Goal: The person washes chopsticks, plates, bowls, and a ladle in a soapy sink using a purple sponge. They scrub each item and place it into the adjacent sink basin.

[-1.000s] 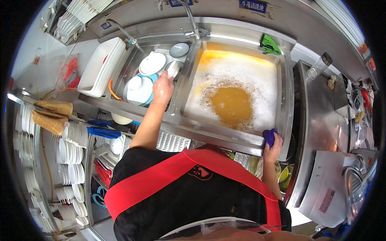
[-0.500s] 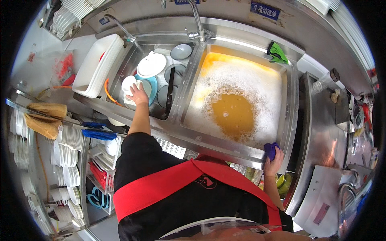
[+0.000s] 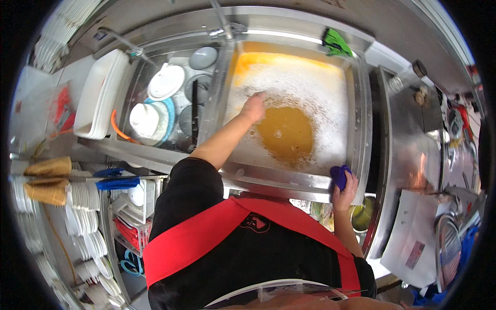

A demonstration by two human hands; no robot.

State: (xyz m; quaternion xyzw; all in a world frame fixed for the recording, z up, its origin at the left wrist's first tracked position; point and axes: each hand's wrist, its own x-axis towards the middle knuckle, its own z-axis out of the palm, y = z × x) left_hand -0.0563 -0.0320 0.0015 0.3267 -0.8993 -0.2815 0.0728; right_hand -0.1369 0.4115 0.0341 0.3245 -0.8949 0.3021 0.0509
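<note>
Over the foamy right-hand sink basin (image 3: 355, 134), my left hand (image 3: 253, 107) reaches to the suds beside a patch of murky yellow-brown water (image 3: 285, 135). Its fingers are blurred and partly lost in the foam, and nothing shows in its grip. At the basin's near right corner my right hand (image 3: 347, 187) is closed round a bunched purple cloth (image 3: 339, 176) against the steel rim. In the left basin, white dishes (image 3: 144, 119) sit stacked on a blue-rimmed plate (image 3: 169, 116). A white lidded dish (image 3: 166, 81) and grey bowls (image 3: 203, 58) lie beyond them.
A dark bar (image 3: 195, 106) lies across the left basin. Faucets (image 3: 222, 23) rise behind the sinks. A white tub (image 3: 102, 95) stands at left, green gloves (image 3: 337, 42) hang on the back rim, plate stacks (image 3: 82, 219) fill the lower-left shelves, and a steel counter (image 3: 408, 155) is at right.
My left hand has left the white dishes in the left basin and moved right, over the foamy one. My right hand still grips the purple cloth. The whole view has shifted slightly.
</note>
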